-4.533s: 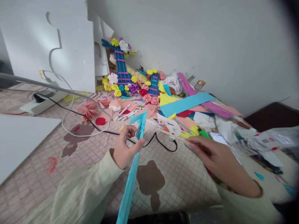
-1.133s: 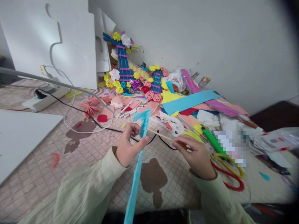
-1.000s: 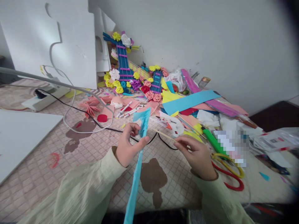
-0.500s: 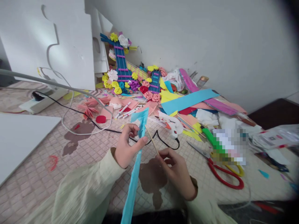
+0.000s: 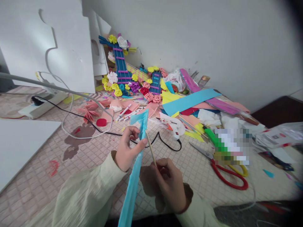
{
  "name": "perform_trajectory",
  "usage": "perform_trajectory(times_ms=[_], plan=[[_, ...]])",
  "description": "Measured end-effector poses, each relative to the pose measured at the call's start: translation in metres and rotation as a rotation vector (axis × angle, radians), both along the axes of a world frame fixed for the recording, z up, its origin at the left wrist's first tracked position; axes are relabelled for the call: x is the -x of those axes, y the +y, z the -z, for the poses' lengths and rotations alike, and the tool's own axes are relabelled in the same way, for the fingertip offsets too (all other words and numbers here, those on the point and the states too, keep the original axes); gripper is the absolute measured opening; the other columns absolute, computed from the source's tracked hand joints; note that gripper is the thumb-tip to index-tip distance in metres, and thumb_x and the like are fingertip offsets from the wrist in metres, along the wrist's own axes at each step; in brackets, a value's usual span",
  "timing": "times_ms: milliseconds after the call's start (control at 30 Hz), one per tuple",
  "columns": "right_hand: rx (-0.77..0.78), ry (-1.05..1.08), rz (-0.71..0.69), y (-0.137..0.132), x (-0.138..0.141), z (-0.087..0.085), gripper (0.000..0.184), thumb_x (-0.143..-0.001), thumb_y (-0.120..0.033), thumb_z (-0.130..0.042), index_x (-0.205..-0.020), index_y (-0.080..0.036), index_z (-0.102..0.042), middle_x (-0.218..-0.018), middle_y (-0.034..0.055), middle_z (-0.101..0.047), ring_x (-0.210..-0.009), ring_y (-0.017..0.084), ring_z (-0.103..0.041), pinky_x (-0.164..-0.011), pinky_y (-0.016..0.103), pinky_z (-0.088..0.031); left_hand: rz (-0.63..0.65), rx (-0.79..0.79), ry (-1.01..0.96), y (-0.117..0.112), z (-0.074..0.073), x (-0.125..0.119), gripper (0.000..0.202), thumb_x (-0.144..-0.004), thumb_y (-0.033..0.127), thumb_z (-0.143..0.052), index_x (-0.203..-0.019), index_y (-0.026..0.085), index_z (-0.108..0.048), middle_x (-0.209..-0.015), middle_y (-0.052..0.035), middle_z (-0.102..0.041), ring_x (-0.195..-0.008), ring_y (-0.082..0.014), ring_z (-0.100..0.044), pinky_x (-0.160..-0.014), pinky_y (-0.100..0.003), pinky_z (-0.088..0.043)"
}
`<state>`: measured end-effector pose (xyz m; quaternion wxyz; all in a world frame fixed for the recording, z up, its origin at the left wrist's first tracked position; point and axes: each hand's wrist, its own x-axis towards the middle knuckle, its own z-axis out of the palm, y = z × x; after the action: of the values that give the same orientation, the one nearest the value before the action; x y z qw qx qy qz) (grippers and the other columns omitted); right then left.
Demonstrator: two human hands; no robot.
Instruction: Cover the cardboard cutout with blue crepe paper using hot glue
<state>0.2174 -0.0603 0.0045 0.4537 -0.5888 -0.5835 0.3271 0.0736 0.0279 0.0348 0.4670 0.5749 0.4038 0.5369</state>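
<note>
A long light-blue crepe paper strip (image 5: 133,184) runs from the bottom edge up to a folded-over end. My left hand (image 5: 127,148) is closed on it near that end, thumb on one side and curled fingers on the other. My right hand (image 5: 169,181) pinches a thin wooden stick (image 5: 151,148), which tilts up to the left. The stick's tip meets or nearly meets the strip's right edge, just above my left thumb; contact cannot be made out. Beyond the hands lies a white hot glue gun (image 5: 172,126) with a black cord.
Red-handled scissors (image 5: 227,175) and a green-handled tool (image 5: 214,138) lie at right. Crepe paper flowers surround blue guitar-neck shapes (image 5: 121,63) at the back. White boards (image 5: 23,148) stand and lie at left, near a power strip (image 5: 41,104) and looping cables.
My right hand has moved slightly down and left, and the stick stands steeper with its tip closer to my left thumb. The left hand keeps its hold.
</note>
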Motion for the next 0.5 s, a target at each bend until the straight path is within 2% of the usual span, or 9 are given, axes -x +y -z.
perform_trajectory(times_ms=[167, 333, 500], plan=[[0.034, 0.149, 0.031, -0.0012, 0.0016, 0.0003, 0.015, -0.082, -0.033, -0.053, -0.078, -0.018, -0.054, -0.067, 0.0009, -0.059, -0.058, 0.012, -0.054, -0.051, 0.023, -0.043, 0.000, 0.007, -0.028, 0.0003, 0.0011, -0.0004, 0.028, -0.070, 0.034, -0.063, -0.085, 0.019, -0.046, -0.071, 0.0029, -0.039, -0.062, -0.0107, -0.038, -0.059, -0.024, -0.032], [0.062, 0.301, 0.070, -0.0009, 0.0026, -0.0032, 0.015, -0.082, -0.034, -0.054, -0.079, -0.019, -0.051, -0.063, -0.0019, -0.056, -0.054, 0.010, -0.051, -0.047, 0.021, -0.040, 0.002, 0.005, -0.026, -0.0002, 0.0016, -0.0004, 0.028, -0.071, 0.036, -0.063, -0.085, 0.020, -0.045, -0.072, 0.0028, -0.038, -0.062, -0.0107, -0.037, -0.056, -0.023, -0.032], [0.073, 0.286, 0.041, 0.0076, -0.0005, -0.0074, 0.018, -0.082, -0.036, -0.054, -0.079, -0.019, -0.053, -0.063, -0.0015, -0.054, -0.055, 0.010, -0.050, -0.048, 0.021, -0.039, 0.013, 0.018, -0.027, -0.0007, 0.0004, 0.0002, 0.029, -0.070, 0.037, -0.063, -0.084, 0.020, -0.045, -0.071, 0.0025, -0.038, -0.062, -0.0112, -0.036, -0.056, -0.024, -0.031]])
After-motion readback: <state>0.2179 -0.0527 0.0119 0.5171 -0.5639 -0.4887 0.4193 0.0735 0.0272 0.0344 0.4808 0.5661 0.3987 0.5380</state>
